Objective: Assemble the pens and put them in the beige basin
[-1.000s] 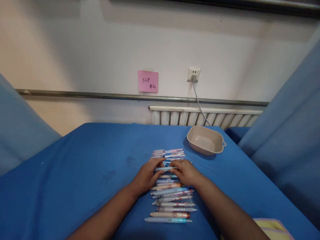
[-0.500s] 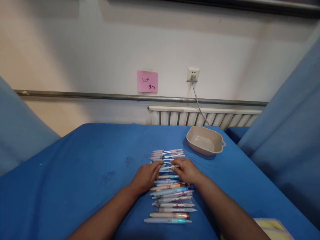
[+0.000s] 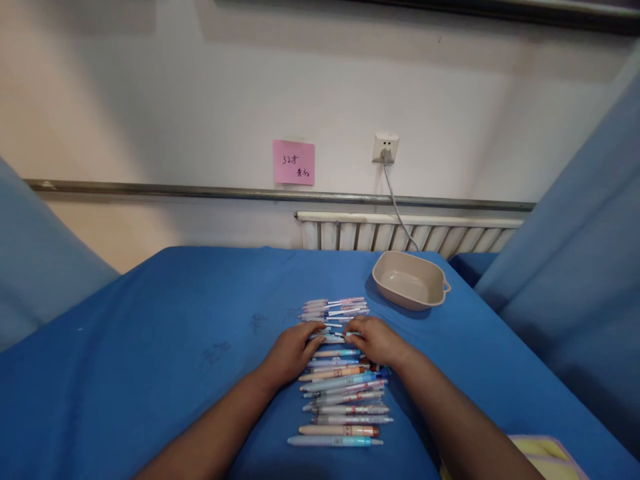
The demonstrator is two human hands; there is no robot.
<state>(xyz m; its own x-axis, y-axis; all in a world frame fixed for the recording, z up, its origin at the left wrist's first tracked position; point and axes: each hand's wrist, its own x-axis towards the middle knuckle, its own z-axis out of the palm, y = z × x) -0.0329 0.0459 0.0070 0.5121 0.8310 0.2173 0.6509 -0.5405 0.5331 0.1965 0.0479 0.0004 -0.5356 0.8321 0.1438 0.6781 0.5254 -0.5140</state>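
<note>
My left hand (image 3: 293,350) is closed in a pinch on a pale blue pen barrel (image 3: 332,339), its fingertips covering part of it. Opposite, my right hand (image 3: 377,340) pinches the other part of that pen, mostly hidden by the fingers. A small gap with a thin white piece shows between the two hands. Nearer me lies a column of whole pens, among them an orange pen (image 3: 333,374) and a grey-blue pen with a turquoise grip (image 3: 330,441). Beyond my hands, several pens (image 3: 334,309) lie in two parts with white refills showing between them.
A beige plastic basin (image 3: 410,283) stands at the back right of the blue-covered table (image 3: 190,320). Yellow cloth-like material (image 3: 543,457) lies at the lower right. Blue curtains (image 3: 575,233) hang at both sides. A radiator (image 3: 410,233) and a plugged-in cord (image 3: 395,200) are behind.
My left fingers have shifted their grip on the pale blue barrel, with the thumb now lower. The right-hand pen part has tilted less into view. The other pens have stayed put.
</note>
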